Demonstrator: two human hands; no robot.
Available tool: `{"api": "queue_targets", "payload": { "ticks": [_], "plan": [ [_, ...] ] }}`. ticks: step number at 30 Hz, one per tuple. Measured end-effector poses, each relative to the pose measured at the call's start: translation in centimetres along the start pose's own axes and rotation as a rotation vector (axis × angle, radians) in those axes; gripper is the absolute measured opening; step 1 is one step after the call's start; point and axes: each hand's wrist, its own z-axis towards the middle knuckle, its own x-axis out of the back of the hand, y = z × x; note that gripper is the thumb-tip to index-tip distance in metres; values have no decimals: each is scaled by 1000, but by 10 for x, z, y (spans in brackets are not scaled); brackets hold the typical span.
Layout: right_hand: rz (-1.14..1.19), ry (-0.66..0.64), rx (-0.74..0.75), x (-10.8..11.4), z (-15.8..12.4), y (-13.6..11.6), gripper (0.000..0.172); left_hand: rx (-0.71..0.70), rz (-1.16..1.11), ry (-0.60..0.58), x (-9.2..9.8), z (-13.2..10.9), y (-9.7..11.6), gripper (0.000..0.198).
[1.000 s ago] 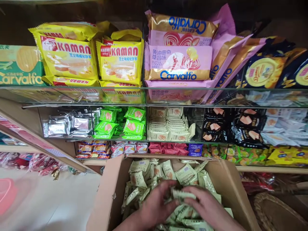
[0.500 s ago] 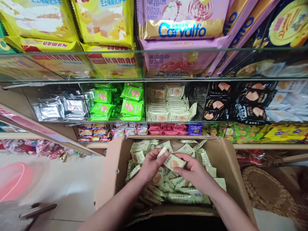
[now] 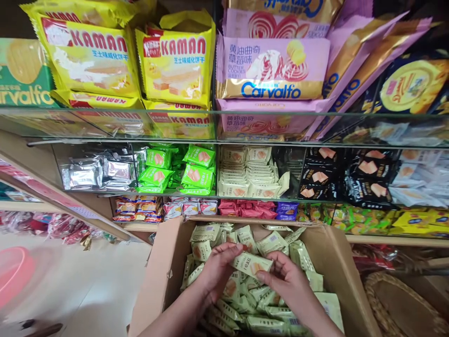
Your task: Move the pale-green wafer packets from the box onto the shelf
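An open cardboard box stands below me, filled with several small pale green snack packets. Both hands hold one such packet level above the pile. My left hand pinches its left end and my right hand grips its right end. On the glass shelf straight ahead, a stack of matching pale packets fills one compartment.
Bright green packets and silver ones lie left of that stack, black ones to the right. Yellow Kaman bags and pink Carvalfo bags fill the top shelf. A woven basket sits right, a pink basin left.
A second ago both hands were digging in the pile near the box's front. They lifted one packet out and now hold it between them; the view tipped down, then back up.
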Motion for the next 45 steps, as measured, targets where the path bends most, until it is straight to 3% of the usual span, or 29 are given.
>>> {"api": "queue_targets", "payload": {
  "ticks": [7, 12, 19, 22, 25, 29, 32, 35, 37, 41, 45],
  "plan": [
    [74, 92, -35, -14, 0, 17, 42, -56, -123, 4, 1, 1, -4, 15],
    [137, 150, -33, -21, 0, 10, 42, -55, -244, 7, -3, 0, -1, 16],
    [194, 29, 28, -31, 3, -5, 34, -141, -269, 51, -2, 1, 2, 13],
    [117, 17, -4, -32, 2, -9, 32, -178, -230, 20, 0, -2, 3, 11],
    [-59, 83, 74, -28, -2, -18, 30, -218, -203, -43, -2, -6, 7, 9],
    [-248, 103, 146, -9, -2, -57, 31, -269, -201, -75, -5, -10, 15, 20],
    [-429, 195, 223, 14, 25, -102, 29, -306, -158, -66, -3, -11, 17, 26],
    [-490, 255, 393, 30, 86, -141, 27, -256, -95, -54, 0, -11, 11, 23],
    [-535, 278, 425, 30, 134, -158, 26, -231, -51, -40, 1, -10, 5, 23],
    [-671, 280, 384, 13, 204, -168, 24, -248, 44, -10, 4, -6, -5, 28],
    [-727, 293, 381, 3, 226, -164, 26, -256, 95, 6, 9, 2, -10, 31]
  ]
}}
